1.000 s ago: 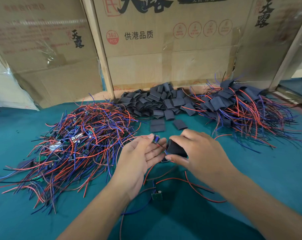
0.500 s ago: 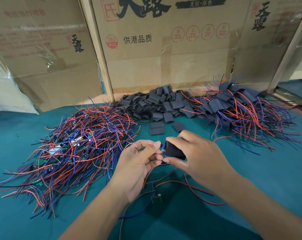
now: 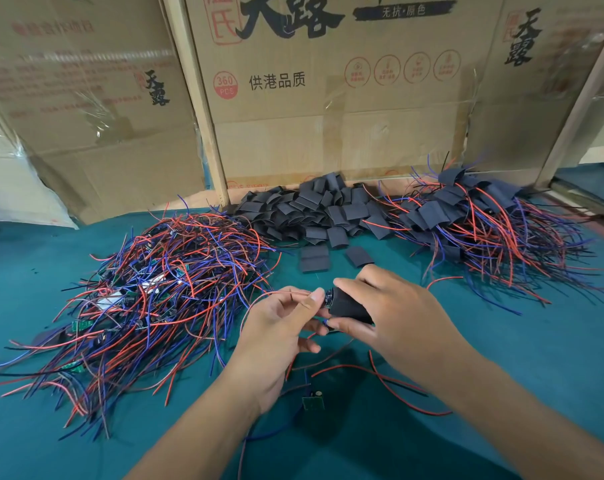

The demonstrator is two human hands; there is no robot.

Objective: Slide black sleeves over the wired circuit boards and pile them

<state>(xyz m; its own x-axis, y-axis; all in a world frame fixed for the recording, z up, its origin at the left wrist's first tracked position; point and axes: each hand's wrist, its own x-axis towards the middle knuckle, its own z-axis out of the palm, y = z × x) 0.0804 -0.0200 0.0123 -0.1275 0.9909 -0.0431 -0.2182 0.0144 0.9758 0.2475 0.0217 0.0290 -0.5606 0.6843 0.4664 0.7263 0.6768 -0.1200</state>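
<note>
My right hand (image 3: 394, 317) grips a black sleeve (image 3: 347, 304) between thumb and fingers above the green table. My left hand (image 3: 276, 327) pinches the wired circuit board (image 3: 327, 296) at the sleeve's left mouth; only the board's tip shows, and its red wire curves off past my fingers. A tangle of unsleeved boards with red and blue wires (image 3: 148, 299) lies at the left. Loose black sleeves (image 3: 314, 211) are heaped at the back centre. Sleeved boards (image 3: 473, 223) are piled at the back right.
A bare green circuit board (image 3: 312, 403) with red and blue wires lies on the green table (image 3: 536, 358) below my hands. Two loose sleeves (image 3: 314, 259) lie just beyond my hands. Cardboard boxes (image 3: 328, 98) wall off the back edge.
The sleeve has slid further left over the board, which now shows only at its tip. My left fingers have closed from flat to a pinch on the board.
</note>
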